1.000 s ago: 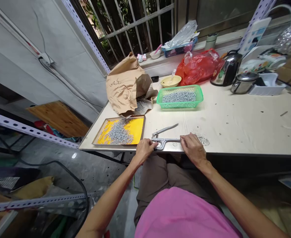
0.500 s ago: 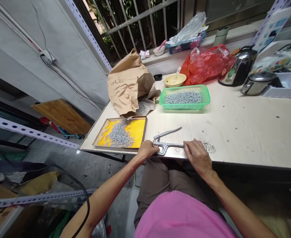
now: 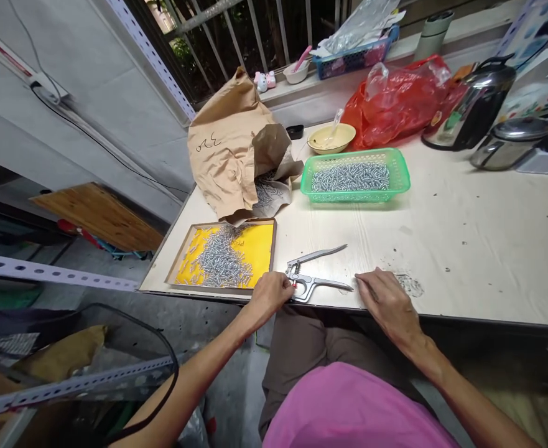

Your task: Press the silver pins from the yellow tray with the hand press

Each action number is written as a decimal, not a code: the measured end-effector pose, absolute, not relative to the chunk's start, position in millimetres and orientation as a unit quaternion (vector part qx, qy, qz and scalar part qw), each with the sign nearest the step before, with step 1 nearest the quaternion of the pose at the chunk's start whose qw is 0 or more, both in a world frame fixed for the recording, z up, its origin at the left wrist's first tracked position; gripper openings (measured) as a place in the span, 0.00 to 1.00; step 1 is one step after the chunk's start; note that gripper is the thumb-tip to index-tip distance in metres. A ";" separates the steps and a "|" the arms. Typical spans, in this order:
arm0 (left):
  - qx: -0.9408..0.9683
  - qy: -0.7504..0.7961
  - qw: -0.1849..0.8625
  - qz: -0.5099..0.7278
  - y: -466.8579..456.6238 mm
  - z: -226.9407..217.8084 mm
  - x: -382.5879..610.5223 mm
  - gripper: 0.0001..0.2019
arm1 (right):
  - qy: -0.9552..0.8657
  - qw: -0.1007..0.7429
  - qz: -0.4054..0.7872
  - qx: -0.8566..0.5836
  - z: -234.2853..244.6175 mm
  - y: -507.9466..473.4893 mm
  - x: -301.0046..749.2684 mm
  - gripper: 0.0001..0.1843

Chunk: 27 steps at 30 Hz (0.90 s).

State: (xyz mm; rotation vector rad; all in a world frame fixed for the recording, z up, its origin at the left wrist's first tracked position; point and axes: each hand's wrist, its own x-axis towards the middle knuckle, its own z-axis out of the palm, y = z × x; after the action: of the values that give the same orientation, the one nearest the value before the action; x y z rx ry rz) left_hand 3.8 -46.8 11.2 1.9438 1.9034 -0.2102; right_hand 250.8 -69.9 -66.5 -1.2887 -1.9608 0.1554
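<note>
Metal spring-loaded pliers [image 3: 308, 280] lie at the table's front edge, their two handles spread apart and pointing right. At the jaw end my left hand [image 3: 270, 294] is closed in a pinch; a small red bit shows at its fingertips, too small to name. My right hand [image 3: 390, 302] rests on the table just right of the lower handle's tip, apart from it. Its thumb and forefinger are drawn together, and what they hold, if anything, is hidden. Left of the pliers, a shallow tray [image 3: 274, 249] with a yellow bottom holds a heap of small metal pins [image 3: 222, 261].
A green basket [image 3: 355, 198] of similar metal pieces stands farther back. Beside it are an open brown paper bag [image 3: 224, 162], a yellow bowl [image 3: 332, 138] and a red plastic bag [image 3: 397, 109]. An electric kettle [image 3: 472, 106] and a steel pot [image 3: 511, 146] stand back right.
My right hand has come off the pliers' lower handle and moved slightly right. My left hand stays at the jaw end. The view has shifted a little.
</note>
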 end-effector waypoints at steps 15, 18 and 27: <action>0.426 0.658 0.587 0.202 -31.7 32.1 -16.6 0.11 | -0.755 0.374 0.060 -0.535 -64.7 -67.1 243.4 0.08; 0.407 0.648 0.589 0.261 -48.4 22.4 -6.3 0.13 | -0.758 0.364 0.030 -0.540 -65.0 -65.6 240.8 0.08; 0.279 0.579 0.659 0.391 -82.8 27.5 1.1 0.18 | -0.759 0.351 -0.015 -0.548 -72.3 -66.4 240.0 0.09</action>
State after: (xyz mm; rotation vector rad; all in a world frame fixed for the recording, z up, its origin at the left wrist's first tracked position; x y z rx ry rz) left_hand 1.1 -82.8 27.5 0.6321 1.3098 0.8855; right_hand 240.0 -66.4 -72.3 -1.4189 -1.9655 -0.0401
